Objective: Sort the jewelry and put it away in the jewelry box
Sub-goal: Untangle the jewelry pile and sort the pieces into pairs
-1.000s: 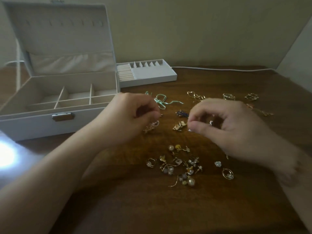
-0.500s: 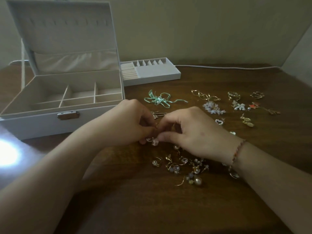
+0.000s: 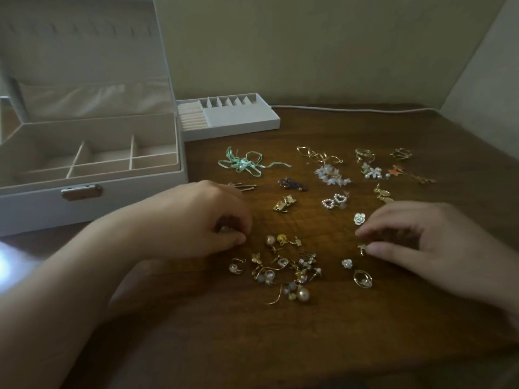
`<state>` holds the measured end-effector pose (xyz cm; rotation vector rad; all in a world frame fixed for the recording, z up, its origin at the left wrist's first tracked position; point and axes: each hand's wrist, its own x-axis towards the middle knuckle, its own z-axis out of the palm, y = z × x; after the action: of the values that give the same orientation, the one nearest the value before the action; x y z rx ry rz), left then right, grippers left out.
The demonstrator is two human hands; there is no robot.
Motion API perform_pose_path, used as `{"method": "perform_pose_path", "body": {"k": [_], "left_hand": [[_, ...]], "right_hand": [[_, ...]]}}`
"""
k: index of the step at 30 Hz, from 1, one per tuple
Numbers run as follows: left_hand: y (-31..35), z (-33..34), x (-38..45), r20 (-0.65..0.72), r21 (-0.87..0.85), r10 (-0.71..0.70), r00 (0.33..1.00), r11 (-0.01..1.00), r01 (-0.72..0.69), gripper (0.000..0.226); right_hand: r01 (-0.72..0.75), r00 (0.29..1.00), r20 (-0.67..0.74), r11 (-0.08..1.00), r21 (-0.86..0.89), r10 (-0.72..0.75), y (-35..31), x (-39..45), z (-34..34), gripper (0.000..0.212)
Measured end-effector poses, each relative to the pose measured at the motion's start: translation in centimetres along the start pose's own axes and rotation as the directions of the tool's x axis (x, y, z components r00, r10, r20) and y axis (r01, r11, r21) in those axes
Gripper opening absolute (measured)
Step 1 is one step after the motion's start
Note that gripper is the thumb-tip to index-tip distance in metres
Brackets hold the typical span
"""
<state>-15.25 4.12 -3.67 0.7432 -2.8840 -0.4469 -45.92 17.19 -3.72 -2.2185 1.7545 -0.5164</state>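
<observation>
The white jewelry box [image 3: 92, 204] stands open at the left, its divided compartments holding nothing I can see. Several earrings lie spread over the wooden table, with a tangled heap [image 3: 292, 273] near the front. My left hand [image 3: 196, 220] rests beside the heap, its fingers curled around a small pale earring that is mostly hidden. My right hand [image 3: 421, 240] hovers low at the right. Its thumb tip touches a small gold earring [image 3: 361, 247] and its forefinger is just above. A pale rose stud [image 3: 359, 218] lies just beyond those fingers.
The box's removable white tray [image 3: 238, 124] sits behind the box's right corner. Sorted pieces lie in rows: a mint ribbon bow [image 3: 244, 164], pearl heart earrings [image 3: 334, 200], white flower earrings [image 3: 332, 175]. A white cable [image 3: 351, 109] runs along the wall.
My hands were together at the middle of the table. They have parted: the right moved right to the small gold earring, while the left stayed curled near the heap.
</observation>
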Motion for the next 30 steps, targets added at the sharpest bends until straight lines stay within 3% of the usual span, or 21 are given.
{"method": "perform_pose_path", "body": {"k": [3, 6, 12, 18, 22, 25, 30], "left_hand": [[-0.4, -0.2, -0.2, 0.024, -0.009, -0.009, 1.000, 1.000, 0.009, 0.011], [-0.5, -0.3, -0.4, 0.020, -0.001, 0.001, 1.000, 1.000, -0.001, 0.014], [0.7, 0.3, 0.0, -0.133, 0.028, 0.150, 0.980, 0.989, -0.148, 0.023], [1.8, 1.2, 0.5, -0.124, 0.002, 0.247, 0.961, 0.969, -0.249, 0.032], [1.7, 1.2, 0.4, -0.118, -0.046, 0.258, 0.959, 0.963, -0.265, 0.034], [1.7, 1.2, 0.4, -0.100, -0.060, 0.262, 0.960, 0.961, -0.269, 0.033], [1.9, 1.3, 0.4, -0.092, -0.075, 0.280, 0.956, 0.955, -0.287, 0.032]], "right_hand": [[0.011, 0.998, -0.060, 1.000, -0.018, -0.012, 0.1, 0.1, 1.0, 0.012], [0.006, 0.998, -0.068, 0.998, -0.064, -0.011, -0.1, 0.5, 1.2, 0.013], [0.118, 0.979, -0.158, 0.990, -0.070, -0.128, -2.3, 3.6, 0.8, 0.016], [0.148, 0.985, -0.067, 0.975, -0.166, -0.161, -3.9, 7.4, 3.3, 0.014], [0.165, 0.976, -0.122, 0.976, -0.142, -0.182, -3.7, 7.0, 4.0, 0.019], [0.191, 0.960, -0.206, 0.981, -0.019, -0.191, -3.3, 6.2, 3.3, 0.019], [0.215, 0.974, -0.072, 0.976, -0.024, -0.216, -3.5, 5.7, 3.3, 0.020]]}}
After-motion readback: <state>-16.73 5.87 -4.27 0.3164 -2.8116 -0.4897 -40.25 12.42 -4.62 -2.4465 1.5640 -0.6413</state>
